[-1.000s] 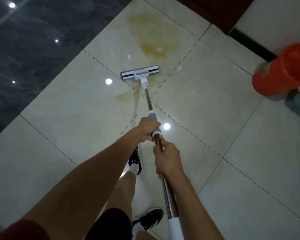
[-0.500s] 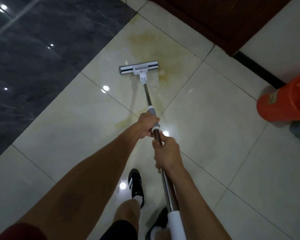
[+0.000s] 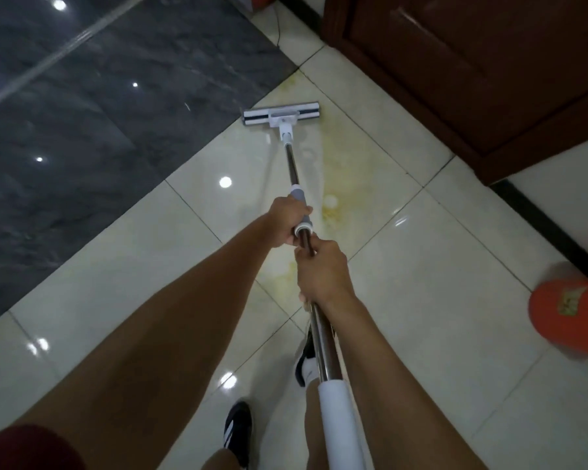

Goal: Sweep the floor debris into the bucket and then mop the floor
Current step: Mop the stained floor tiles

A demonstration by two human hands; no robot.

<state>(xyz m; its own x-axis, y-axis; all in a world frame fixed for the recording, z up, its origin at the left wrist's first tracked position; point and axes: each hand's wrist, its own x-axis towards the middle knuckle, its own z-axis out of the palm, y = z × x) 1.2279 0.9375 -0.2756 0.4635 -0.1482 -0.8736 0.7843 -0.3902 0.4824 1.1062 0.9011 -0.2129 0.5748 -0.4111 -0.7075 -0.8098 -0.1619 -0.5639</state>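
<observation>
Mop pole [image 3: 294, 171] gripped by both hands: left hand [image 3: 286, 223] curled round grey collar, right hand [image 3: 323, 273] clamped on steel shaft just behind it. Mop head [image 3: 281, 114] laid flat on cream tile floor [image 3: 438, 300], at far end of yellow stain [image 3: 330, 205], beside dark tile border. Orange bucket [image 3: 571, 317] noted at right edge, well apart from mop head. Brown wooden door [image 3: 472, 62] noted upper right.

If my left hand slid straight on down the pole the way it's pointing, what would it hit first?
Likely the white flat mop head: the left hand grips the grey sleeve on the steel pole, and only bare pole shows between.
</observation>
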